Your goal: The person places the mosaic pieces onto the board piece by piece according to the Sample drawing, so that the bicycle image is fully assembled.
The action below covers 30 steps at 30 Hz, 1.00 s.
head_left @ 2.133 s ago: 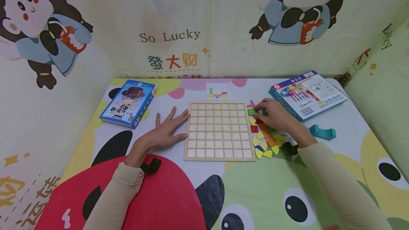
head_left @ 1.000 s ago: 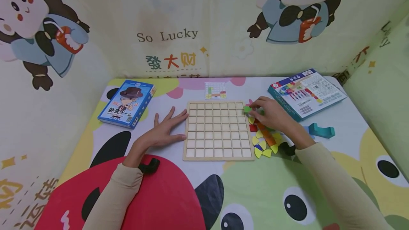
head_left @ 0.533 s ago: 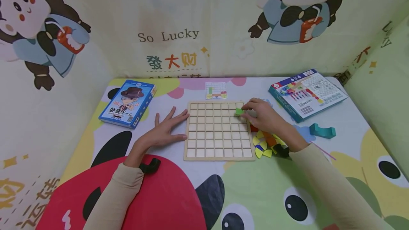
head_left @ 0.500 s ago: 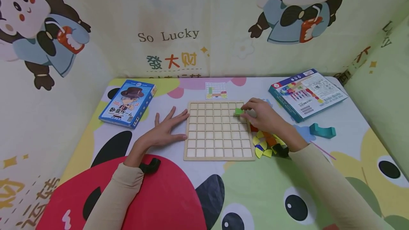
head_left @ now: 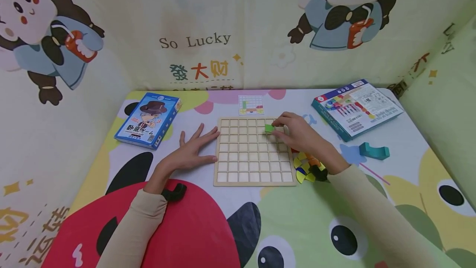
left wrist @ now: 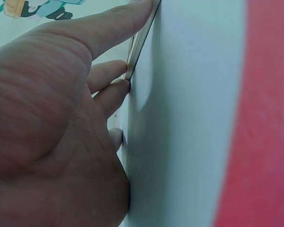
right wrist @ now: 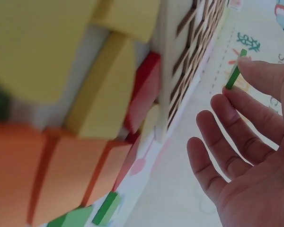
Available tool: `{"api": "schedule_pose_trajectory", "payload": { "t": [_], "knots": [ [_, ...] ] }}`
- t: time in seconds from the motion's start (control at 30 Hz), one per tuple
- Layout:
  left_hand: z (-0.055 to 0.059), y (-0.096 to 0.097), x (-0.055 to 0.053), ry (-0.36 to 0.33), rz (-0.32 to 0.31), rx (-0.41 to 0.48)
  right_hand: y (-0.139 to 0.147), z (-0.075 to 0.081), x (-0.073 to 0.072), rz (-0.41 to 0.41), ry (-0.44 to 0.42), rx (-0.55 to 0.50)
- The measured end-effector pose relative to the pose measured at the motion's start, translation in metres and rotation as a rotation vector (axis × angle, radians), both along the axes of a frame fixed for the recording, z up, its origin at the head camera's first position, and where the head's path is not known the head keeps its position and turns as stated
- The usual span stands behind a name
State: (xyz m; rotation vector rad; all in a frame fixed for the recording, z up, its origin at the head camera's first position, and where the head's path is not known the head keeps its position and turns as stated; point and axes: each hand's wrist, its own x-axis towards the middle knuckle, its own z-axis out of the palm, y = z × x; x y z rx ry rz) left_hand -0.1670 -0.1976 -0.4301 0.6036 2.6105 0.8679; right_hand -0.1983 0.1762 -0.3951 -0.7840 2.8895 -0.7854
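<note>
Between thumb and index fingertip my right hand (head_left: 299, 132) pinches a small green square tile (head_left: 269, 128), held over the upper right part of the wooden grid board (head_left: 246, 147). The right wrist view shows the same tile (right wrist: 236, 69) edge-on, the other fingers loosely spread. My left hand (head_left: 188, 151) rests on the table with fingers spread, its fingertips and thumb touching the board's left edge. In the left wrist view the thumb and fingers of this hand (left wrist: 85, 94) meet the board's side. The cells of the board hold no tiles.
Right of the board lies a pile of yellow, orange, red and blue tiles (head_left: 305, 168), partly under my forearm. A pattern card (head_left: 251, 105) lies behind the board. A blue box (head_left: 148, 120) is at left; a teal box (head_left: 357, 108) and teal curved piece (head_left: 374, 151) are at right.
My right hand has picked the green tile from beside the pile and carried it left over the board's upper right cells. The left hand has stayed at the board's edge.
</note>
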Motion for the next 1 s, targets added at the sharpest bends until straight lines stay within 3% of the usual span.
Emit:
{"api": "schedule_pose_trajectory", "payload": {
  "t": [0.6, 1.0],
  "knots": [
    [0.001, 0.001, -0.001, 0.014, -0.018, 0.020, -0.038, 0.005, 0.001, 0.040, -0.039, -0.012],
    [-0.001, 0.000, -0.001, 0.005, -0.006, 0.015, -0.059, 0.002, -0.001, 0.091, 0.004, 0.016]
  ]
}}
